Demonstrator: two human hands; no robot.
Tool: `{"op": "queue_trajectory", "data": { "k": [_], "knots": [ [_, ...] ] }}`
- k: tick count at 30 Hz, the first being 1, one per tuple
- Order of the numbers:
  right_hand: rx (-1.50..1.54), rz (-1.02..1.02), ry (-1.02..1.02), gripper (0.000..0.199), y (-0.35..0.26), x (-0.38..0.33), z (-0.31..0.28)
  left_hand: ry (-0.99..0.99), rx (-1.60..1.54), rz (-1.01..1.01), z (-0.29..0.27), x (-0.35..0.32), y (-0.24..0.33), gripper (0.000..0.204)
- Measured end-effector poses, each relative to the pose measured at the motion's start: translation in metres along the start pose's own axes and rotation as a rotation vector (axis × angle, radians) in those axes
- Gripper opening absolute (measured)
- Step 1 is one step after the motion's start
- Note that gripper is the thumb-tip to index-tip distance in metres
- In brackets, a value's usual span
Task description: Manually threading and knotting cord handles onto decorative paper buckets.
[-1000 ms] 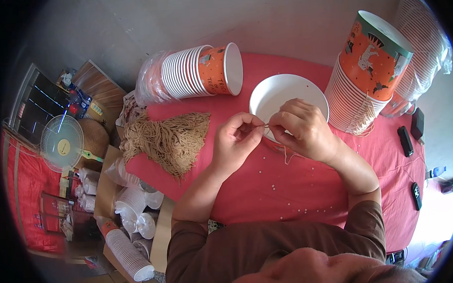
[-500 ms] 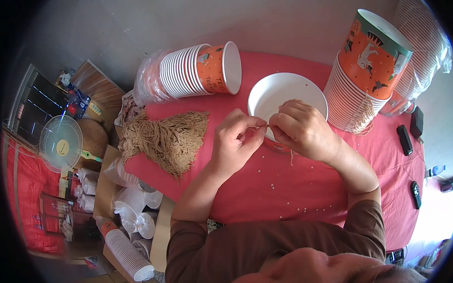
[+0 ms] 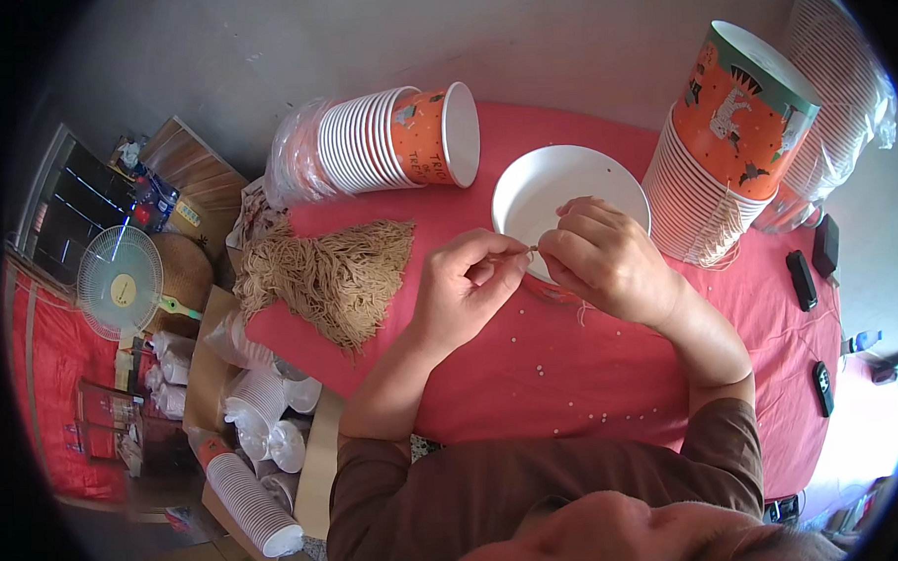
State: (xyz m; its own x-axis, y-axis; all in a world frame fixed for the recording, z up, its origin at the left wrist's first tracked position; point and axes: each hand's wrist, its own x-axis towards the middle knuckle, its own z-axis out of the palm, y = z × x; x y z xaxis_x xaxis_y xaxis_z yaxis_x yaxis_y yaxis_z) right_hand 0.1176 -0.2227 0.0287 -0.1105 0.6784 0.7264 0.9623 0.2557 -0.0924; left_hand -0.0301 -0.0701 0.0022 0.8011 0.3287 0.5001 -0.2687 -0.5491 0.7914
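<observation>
My left hand (image 3: 474, 280) and my right hand (image 3: 607, 260) meet over the near rim of a paper bucket (image 3: 530, 184) with a white inside. Both are closed, thumb and fingers pinching a short bit of thin tan cord (image 3: 534, 249) between them. Most of that cord is hidden by my fingers. A loose cord end (image 3: 582, 315) hangs below my right hand, against the bucket's orange outer side. Left of my left hand lies a big pile of tan cords (image 3: 330, 280).
A stack of orange buckets (image 3: 365, 140) lies on its side at the back left. Another stack (image 3: 735, 122) stands upside down at the right, cords hanging from it. Small white bits dot the red tablecloth (image 3: 483, 398). A carton (image 3: 210, 388) of wrapped cups sits lower left.
My hands stay over the bucket's near rim with almost no shift. A little more of the cord shows between my fingertips as the right fingers turn slightly.
</observation>
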Motion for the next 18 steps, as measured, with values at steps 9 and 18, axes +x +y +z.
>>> {"op": "queue_trajectory", "data": {
  "k": [9, 18],
  "knots": [
    [-0.058, -0.117, -0.004, 0.028, -0.0046, 0.0004, 0.0002, -0.085, -0.317, -0.145, -0.0037, -0.0047, 0.0008, 0.009],
    [-0.092, -0.116, -0.03, 0.025, -0.0068, -0.0008, 0.0003, -0.146, -0.457, -0.188, -0.0026, -0.0048, 0.0007, 0.01]
  ]
}}
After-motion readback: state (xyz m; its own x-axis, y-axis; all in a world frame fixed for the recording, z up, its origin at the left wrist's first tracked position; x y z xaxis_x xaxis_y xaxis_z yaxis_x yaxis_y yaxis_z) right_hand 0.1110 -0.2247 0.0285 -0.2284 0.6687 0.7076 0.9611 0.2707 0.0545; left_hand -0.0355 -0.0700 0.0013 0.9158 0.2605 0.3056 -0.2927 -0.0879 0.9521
